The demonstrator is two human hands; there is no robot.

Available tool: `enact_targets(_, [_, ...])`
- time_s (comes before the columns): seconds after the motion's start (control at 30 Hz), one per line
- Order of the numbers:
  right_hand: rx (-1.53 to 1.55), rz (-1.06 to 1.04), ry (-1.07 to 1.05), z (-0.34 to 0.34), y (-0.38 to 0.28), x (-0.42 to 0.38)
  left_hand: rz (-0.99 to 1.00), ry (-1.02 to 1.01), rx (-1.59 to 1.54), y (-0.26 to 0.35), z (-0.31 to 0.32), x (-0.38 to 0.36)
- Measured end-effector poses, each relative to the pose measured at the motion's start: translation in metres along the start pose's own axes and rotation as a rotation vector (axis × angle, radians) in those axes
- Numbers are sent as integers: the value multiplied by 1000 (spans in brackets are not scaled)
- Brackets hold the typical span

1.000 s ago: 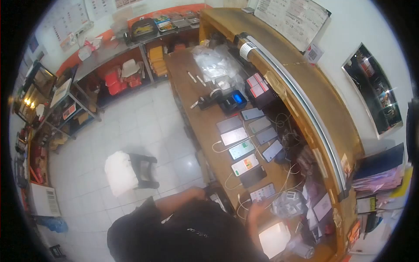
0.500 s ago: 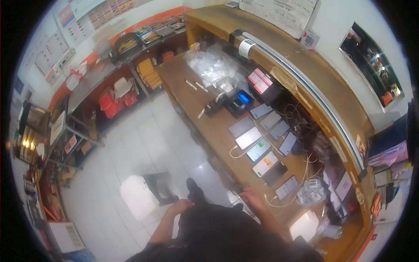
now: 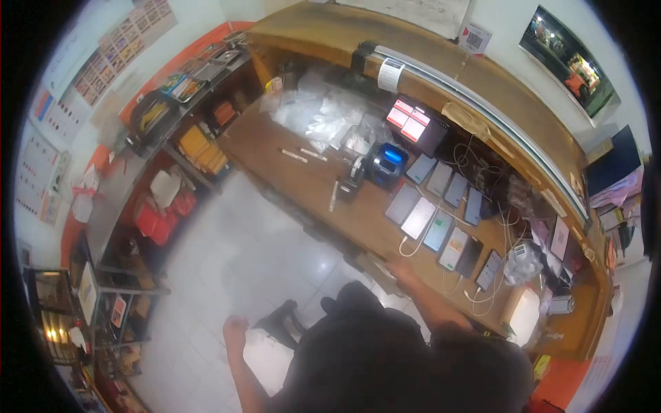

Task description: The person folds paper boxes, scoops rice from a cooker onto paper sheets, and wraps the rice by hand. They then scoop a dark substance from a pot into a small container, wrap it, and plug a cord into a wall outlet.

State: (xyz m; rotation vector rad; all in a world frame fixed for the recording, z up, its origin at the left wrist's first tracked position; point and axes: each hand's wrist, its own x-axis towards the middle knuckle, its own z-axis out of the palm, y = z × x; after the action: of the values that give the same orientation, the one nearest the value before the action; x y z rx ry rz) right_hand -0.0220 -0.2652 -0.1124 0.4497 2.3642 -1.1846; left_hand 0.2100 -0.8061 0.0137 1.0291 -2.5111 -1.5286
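My right hand [image 3: 399,269] is at the front edge of the wooden desk, its fingers curled on what looks like a drawer [image 3: 375,270] jutting out below the desktop. The fingertips are small and blurred. My left hand [image 3: 236,323] hangs over the floor on the other side, loosely closed, with nothing visible in it. Several phones lie in rows on the desk beyond my right hand, among them a lit white phone [image 3: 418,219] and a phone with a bright screen [image 3: 454,248]. White charging cables [image 3: 407,251] run to some of them.
A white-seated stool [image 3: 267,358] stands by my left arm. On the desk are a blue-lit device [image 3: 387,164], a red-and-white screen [image 3: 409,120] and plastic bags [image 3: 327,113]. A wooden ledge [image 3: 310,34] rises behind. Shelves [image 3: 131,275] line the left wall.
My body and view have shifted, so the desk and phones sit differently in frame. My right hand has moved forward along the desk edge; my left hand has moved outward from my body.
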Motion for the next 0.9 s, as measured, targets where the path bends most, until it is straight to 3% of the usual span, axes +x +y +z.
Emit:
enact_targets(0.1, [196, 118, -45, -13, -45, -22, 37, 7, -99, 23, 9, 28])
enact_targets(0.13, [282, 168, -24, -16, -67, -31, -2, -50, 29, 31, 17, 39])
enact_targets(0.17, [369, 219, -1, -15, -82, -32, 265, -93, 80, -17, 32, 64])
enact_targets(0.2, [445, 217, -6, -6, -77, -18, 200, -153, 64, -8, 48, 72])
enact_targets(0.23, [505, 203, 19, 2, -79, -9, 354, -296, 209, 12, 56, 76])
enact_targets(0.3, [621, 179, 68, 15, -90, 6, 186, -425, 358, 30, 80, 93])
enact_targets(0.37, [537, 241, 32, 14, -127, 14, 89, -569, 226, 51, 84, 113])
enact_targets(0.4, [493, 273, 13, 13, -146, 21, 60, -578, 307, 53, 84, 132])
enact_targets(0.47, [583, 313, 14, 29, -144, 47, -8, -602, 476, 46, 69, 158])
enact_targets(0.5, [628, 338, 15, 35, -146, 56, -35, -652, 648, 11, 56, 177])
enact_targets(0.57, [402, 230, -119, 36, -149, 73, -98, -723, 886, -45, 22, 201])
enact_targets(0.63, [275, 266, -209, 43, -168, 88, -196, -683, 869, -58, -17, 205])
enact_targets(0.7, [226, 461, -266, 36, -212, 89, -274, -624, 816, -54, -47, 207])
enact_targets(0.9, [-129, 64, -456, 80, -282, 118, -354, -524, 664, -35, -62, 235])
